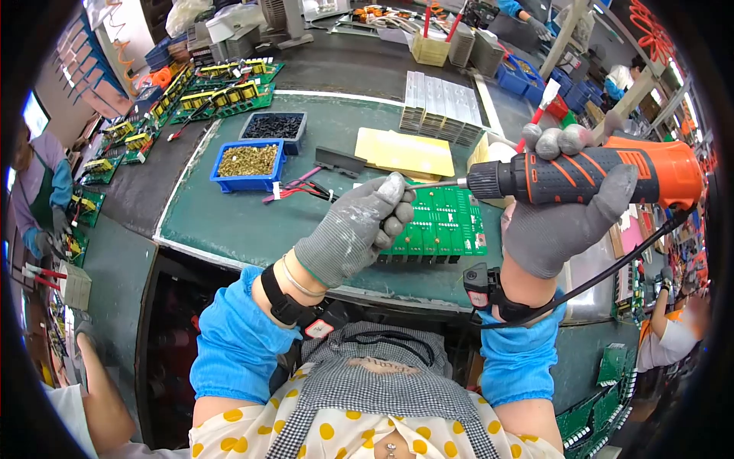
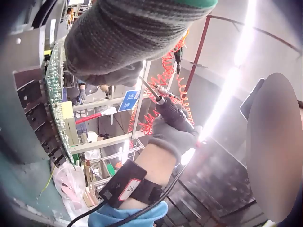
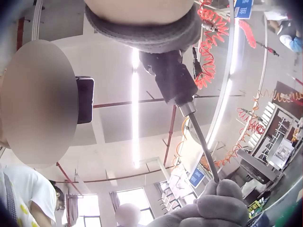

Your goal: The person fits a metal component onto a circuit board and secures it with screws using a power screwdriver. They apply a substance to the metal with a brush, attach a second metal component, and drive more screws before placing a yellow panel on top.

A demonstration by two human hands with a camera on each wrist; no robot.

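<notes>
In the head view my gloved right hand (image 1: 554, 229) grips an orange and black electric screwdriver (image 1: 589, 176), held level and pointing left. Its long metal bit (image 3: 203, 146) reaches across to my gloved left hand (image 1: 352, 229). The left thumb and curled fingers pinch at the bit's tip, and whatever small piece sits between them is hidden. Under and behind the hands lies a green circuit board (image 1: 443, 222) with rows of small parts. Yellow sheets (image 1: 405, 153) lie just beyond it, beside a black bar (image 1: 340, 162) and red and black wires (image 1: 306, 188).
A blue bin of brass-coloured small parts (image 1: 248, 162) and a grey bin of black pieces (image 1: 274, 127) stand at left. Metal heat sinks (image 1: 440, 107) are stacked behind. A black cable (image 1: 596, 279) hangs from the screwdriver past the right wrist. Other people work on both sides.
</notes>
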